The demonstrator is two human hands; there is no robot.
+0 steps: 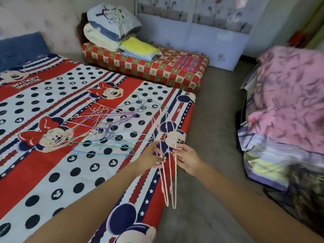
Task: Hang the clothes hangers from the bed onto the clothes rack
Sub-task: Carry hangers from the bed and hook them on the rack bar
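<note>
Thin pink wire hangers (pixel 169 183) hang on end over the bed's right edge, held between both my hands. My left hand (pixel 150 157) grips them from the left and my right hand (pixel 187 159) pinches them from the right. A loose pile of several hangers (pixel 105 127) in purple, pink, blue and green lies tangled on the cartoon-print bed sheet (pixel 43 172), just left of my hands. No clothes rack is in view.
A red checkered mattress (pixel 157 69) with folded bedding (pixel 112 27) lies behind the bed. Grey floor (pixel 215 137) runs along the bed's right side. A pink blanket heap (pixel 289 95) stands at the right. A pale wardrobe (pixel 210 32) is at the back.
</note>
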